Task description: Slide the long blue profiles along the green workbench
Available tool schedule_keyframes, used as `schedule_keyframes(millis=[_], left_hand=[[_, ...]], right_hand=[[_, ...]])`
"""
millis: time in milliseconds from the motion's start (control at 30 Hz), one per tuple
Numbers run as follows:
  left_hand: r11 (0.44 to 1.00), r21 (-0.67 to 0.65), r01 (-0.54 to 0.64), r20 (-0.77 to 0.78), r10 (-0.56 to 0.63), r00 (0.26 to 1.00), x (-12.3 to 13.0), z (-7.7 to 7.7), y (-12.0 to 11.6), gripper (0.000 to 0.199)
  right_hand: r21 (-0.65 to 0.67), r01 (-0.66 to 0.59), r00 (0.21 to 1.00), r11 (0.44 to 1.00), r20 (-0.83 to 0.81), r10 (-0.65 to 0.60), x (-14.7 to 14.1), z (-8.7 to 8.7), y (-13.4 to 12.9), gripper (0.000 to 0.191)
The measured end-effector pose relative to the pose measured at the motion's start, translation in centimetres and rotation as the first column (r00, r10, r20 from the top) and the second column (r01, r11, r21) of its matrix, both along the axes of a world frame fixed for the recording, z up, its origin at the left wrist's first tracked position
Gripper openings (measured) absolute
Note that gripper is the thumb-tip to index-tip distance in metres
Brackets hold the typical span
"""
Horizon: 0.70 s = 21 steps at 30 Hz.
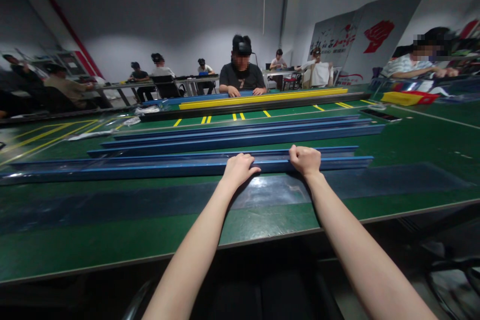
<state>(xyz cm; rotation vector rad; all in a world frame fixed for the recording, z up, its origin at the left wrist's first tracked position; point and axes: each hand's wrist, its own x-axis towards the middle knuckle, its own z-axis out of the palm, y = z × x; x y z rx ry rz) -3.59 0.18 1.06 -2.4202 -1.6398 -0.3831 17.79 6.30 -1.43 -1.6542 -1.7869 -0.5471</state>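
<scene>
A long blue channel strip lies across the table in front of me, with shiny clear film inside its trough. My left hand curls its fingers over the near wall of this strip, the thumb stretched to the right along the front. Farther right, my right hand is closed like a fist over the same strip. Its fingertips are hidden, so I cannot see what they hold. Under my wrists a flat clear plastic sheet runs along the near side of the table.
Several more blue channel strips lie just beyond. Farther off are a yellow strip, a black strip and a phone on the green table. A co-worker sits opposite, hands on a blue strip; others sit around.
</scene>
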Motion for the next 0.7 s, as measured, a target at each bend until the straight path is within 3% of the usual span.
schedule_keyframes(millis=[700], left_hand=[[0.998, -0.033, -0.055, -0.033, 0.054, 0.998, 0.08, -0.11, 0.16, 0.034]], right_hand=[[-0.067, 0.015, 1.000, 0.998, 0.007, -0.014, -0.20, 0.21, -0.28, 0.047]])
